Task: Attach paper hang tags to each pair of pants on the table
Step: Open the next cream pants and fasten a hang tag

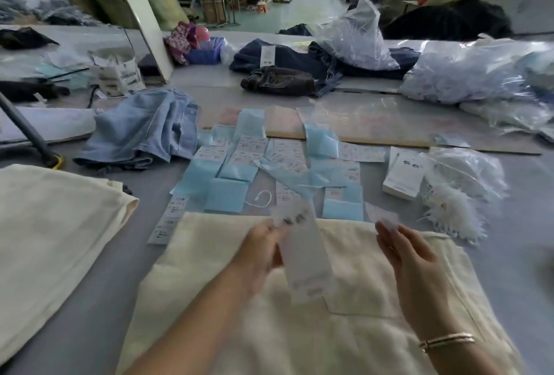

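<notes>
Left hand (263, 250) pinches a long, stiff white paper hang tag (305, 257) above cream woven pants (359, 299) at the counter's (75, 323) near edge; right hand (410, 266) pinches a small, blurred white slip (386, 218).

Cream, pale blue and white on a grey table

Cream cotton pants (344, 329) lie on the plain grey tabletop (75, 329); the long white paper hang tag (305, 263) bears dark print; pale blue backing sheets (224, 194), faded light-blue denim jeans (144, 131), dark navy jeans (287, 58).
</notes>
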{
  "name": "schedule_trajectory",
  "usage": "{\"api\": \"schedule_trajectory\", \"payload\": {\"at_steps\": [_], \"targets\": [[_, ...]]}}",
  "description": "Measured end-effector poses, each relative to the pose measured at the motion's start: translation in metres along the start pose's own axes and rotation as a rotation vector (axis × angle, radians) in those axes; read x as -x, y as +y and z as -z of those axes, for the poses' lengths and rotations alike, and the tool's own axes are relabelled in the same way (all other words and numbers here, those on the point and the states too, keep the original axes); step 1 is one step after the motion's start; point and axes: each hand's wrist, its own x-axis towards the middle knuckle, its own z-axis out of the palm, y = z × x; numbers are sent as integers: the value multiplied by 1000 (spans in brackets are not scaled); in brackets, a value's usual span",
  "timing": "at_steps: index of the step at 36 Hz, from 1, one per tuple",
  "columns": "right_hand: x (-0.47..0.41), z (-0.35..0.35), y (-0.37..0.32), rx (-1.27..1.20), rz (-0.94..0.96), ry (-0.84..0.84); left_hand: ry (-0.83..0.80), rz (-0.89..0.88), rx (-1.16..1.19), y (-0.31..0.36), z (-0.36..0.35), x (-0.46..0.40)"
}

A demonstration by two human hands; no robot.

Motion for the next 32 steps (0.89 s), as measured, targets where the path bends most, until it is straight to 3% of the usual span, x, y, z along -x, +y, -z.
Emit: {"api": "schedule_trajectory", "payload": {"at_steps": [4,8,10,13,22,32], "targets": [[16,24,21,616,445,-21,-64,75,-243,-35,-23,6],[34,18,35,896,794,-345,-23,62,-287,-31,-22,1],[40,12,37,1007,828,-547,-32,65,-292,-29,-23,1],[40,6,34,1116,842,-658,-55,67,-258,-29,-24,1],[36,7,37,1188,769,-618,-94,63,-176,-28,-21,3],[33,6,38,1290,824,-686,-93,90,-179,-30,-20,-3]]}}
